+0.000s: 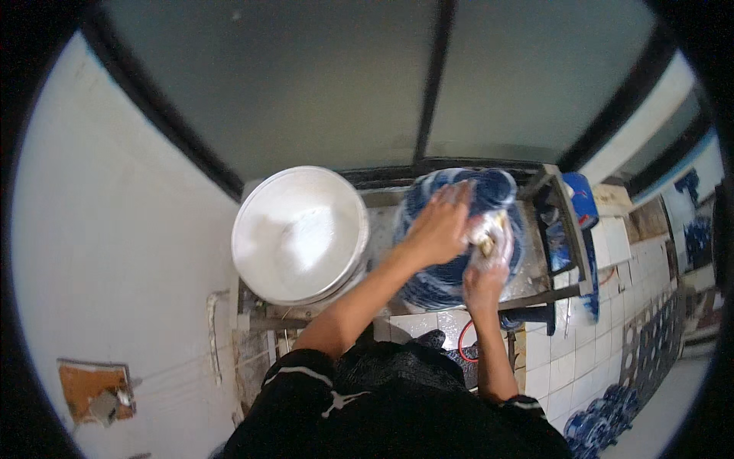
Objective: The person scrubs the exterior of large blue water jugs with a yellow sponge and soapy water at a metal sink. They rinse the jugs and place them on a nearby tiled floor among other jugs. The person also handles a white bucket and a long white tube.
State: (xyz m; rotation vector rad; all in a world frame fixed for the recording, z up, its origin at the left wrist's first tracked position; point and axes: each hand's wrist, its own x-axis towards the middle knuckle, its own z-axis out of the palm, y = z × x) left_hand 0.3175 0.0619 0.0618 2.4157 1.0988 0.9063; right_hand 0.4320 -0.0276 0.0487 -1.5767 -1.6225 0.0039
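Observation:
A large, ribbed, translucent blue water bottle (438, 281) stands before me, smeared with white suds. Its round neck (494, 188) points up at the far right. My left hand (441, 224) lies over the bottle's shoulder, fingers bent against it beside the neck; motion blurs them. In my right hand (490, 261), coated in lather, is a foamy scrubbing pad (486, 235) with yellowish patches, pressed near the bottle's top. Most of the pad is hidden by foam and fingers. A big white bucket (298, 235) stands left of the bottle, its inside wet and shiny.
Bottle and bucket rest on a metal-framed stand (530, 269) against frosted window panes (321, 86). A raised metal rail (567, 229) borders the right end. A blue container (582, 201) is beyond it. Below are a red hose (463, 344), floor tiles (565, 356) and several dark blue objects (602, 419).

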